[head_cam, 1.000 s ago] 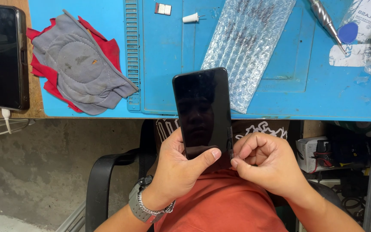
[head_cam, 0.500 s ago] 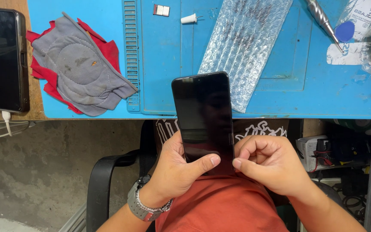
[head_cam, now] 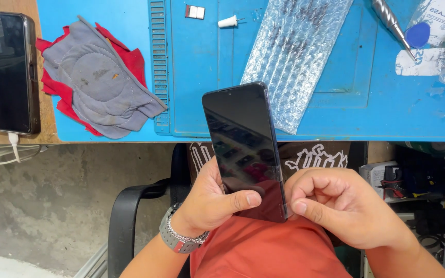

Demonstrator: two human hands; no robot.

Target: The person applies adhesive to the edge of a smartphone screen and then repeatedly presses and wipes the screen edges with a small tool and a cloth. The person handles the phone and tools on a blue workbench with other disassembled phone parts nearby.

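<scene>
Two hands met at one dark phone (head_cam: 245, 149), held over the lap before the bench (head_cam: 336, 123): left hand (head_cam: 209, 198) clasped it, right hand (head_cam: 343, 206) pinched its lower corner. A slackened clasp could have dropped it.

Two bare hands in my head-camera view, no gloves and no rings that I can make out. Left hand (head_cam: 209, 198): short trimmed nails, forearm bare to the frame edge. On that wrist I see a grey wristwatch with a silver metal link bracelet (head_cam: 177, 238), a small reddish patch on its lower edge. Right hand (head_cam: 343, 206): short nails too, wrist and forearm bare, no sleeve showing. Below both, an orange-red cloth garment (head_cam: 271, 252) covers the lap or torso; which of the two I cannot settle from this angle.
</scene>
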